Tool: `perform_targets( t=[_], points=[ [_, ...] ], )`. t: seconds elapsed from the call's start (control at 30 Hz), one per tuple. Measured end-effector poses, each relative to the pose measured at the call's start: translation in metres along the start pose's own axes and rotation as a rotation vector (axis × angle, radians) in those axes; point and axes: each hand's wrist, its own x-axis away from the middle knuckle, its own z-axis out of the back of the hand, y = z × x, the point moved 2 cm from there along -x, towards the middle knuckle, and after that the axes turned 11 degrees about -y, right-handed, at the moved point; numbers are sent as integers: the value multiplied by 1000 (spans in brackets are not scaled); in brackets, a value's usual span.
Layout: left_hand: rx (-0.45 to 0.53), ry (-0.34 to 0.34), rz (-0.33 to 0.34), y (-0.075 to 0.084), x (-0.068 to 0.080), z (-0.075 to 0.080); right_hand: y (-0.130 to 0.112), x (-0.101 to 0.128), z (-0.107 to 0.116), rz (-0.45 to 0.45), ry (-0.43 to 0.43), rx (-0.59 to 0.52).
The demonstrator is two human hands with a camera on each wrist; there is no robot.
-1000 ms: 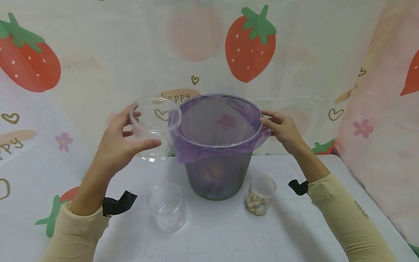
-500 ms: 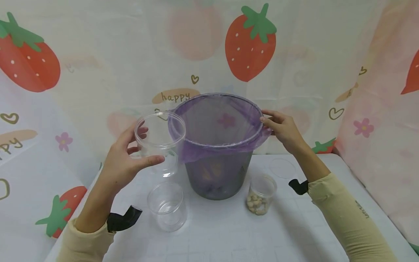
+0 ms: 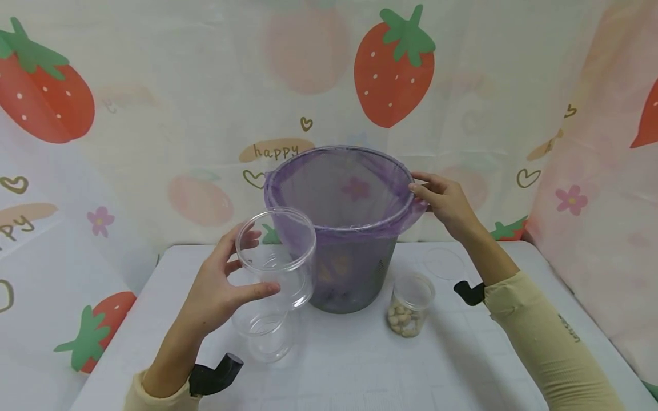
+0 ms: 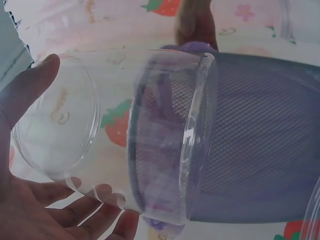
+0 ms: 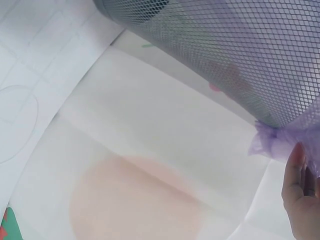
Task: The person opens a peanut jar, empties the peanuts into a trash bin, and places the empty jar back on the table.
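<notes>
My left hand (image 3: 221, 291) grips a clear plastic jar (image 3: 303, 285) with no lid, upright in the head view; thumb on the near side, fingers round the other. In the left wrist view the jar (image 4: 115, 140) overlaps the mesh bin. The dark wire-mesh trash bin (image 3: 354, 274) stands upright, its purple bag (image 3: 349, 231) folded over the rim. My right hand (image 3: 447, 205) pinches the bin's right rim and bag edge. In the right wrist view the right hand (image 5: 302, 200) is partly cut off beside the bunched bag (image 5: 280, 140).
Another clear jar (image 3: 267, 342) stands on the white table (image 3: 339, 371), partly behind the held one. Right of the bin is a clear jar of pale beige lumps (image 3: 406, 317). A thin clear disc (image 3: 444, 264) lies further right. Strawberry-print cloth (image 3: 205, 85) hangs behind.
My left hand has come down and to the right with the clear jar, from beside the bin's rim to in front of its lower left side. My right hand has stayed put.
</notes>
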Motion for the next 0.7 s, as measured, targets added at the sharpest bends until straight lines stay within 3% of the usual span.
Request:
perform_targets(
  t=[0.2,0.47,0.7],
  points=[
    [20,-40,-47,-5,1,-14,-2,0,2,4,11,-19],
    [48,-148,-115,-13,4,-39,-4,1,0,2,4,-26],
    [97,-190,-96,-23,4,-71,-2,0,0,-15,2,-11]
  ],
)
